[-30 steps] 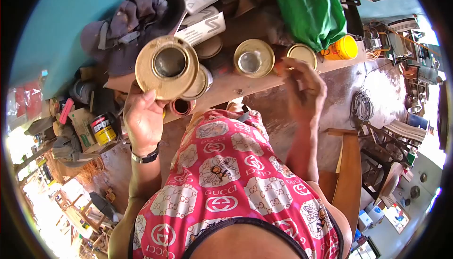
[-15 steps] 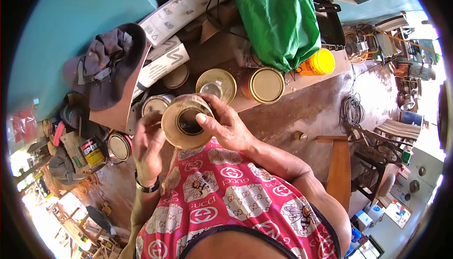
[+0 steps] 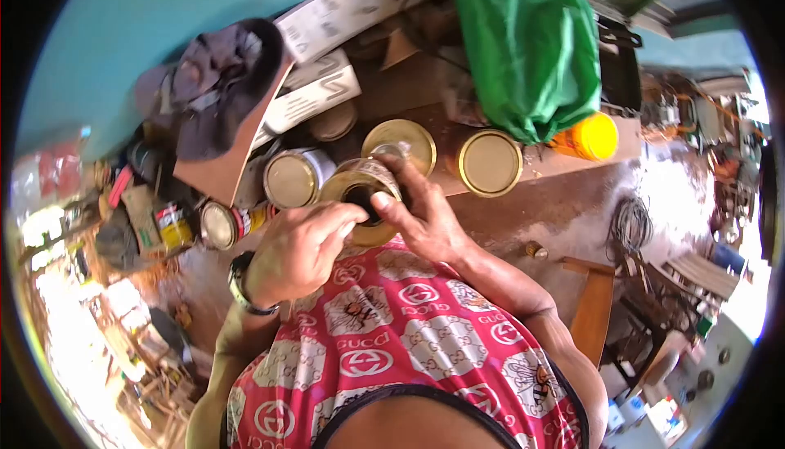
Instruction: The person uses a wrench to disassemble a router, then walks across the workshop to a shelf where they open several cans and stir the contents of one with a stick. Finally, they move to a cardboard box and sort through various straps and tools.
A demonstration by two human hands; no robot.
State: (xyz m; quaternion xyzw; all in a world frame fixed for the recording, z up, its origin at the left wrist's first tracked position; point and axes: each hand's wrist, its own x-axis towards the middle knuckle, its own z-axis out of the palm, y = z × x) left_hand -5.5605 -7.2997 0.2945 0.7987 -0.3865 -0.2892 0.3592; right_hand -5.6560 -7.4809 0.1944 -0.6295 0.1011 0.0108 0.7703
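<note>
Between my hands, in front of my chest, is a round tan-gold tin [image 3: 381,237] with a dark round opening facing up. My right hand [image 3: 425,220] grips its right side, the thumb over the rim at the opening. My left hand [image 3: 298,253], with a wristband, is closed against the left side; its bent fingers reach over the face to the edge of the opening. The fingertips are partly hidden. Just beyond stand a lidded can [image 3: 291,179] and an upturned gold lid-like dish [image 3: 413,142]. Farther right is another lidded can [image 3: 490,163].
A brown bench [image 3: 617,140] carries a green bag [image 3: 527,48], a yellow tub [image 3: 594,136] and white printed boxes [image 3: 315,97]. A dark cap [image 3: 217,81] lies on a board at left. On the floor at right are coiled wire [image 3: 630,224] and a wooden plank [image 3: 590,310].
My left hand has moved right and closed onto the tin; before, it was blurred at the left side. The tin has shifted right and tilted. The whole view has shifted too.
</note>
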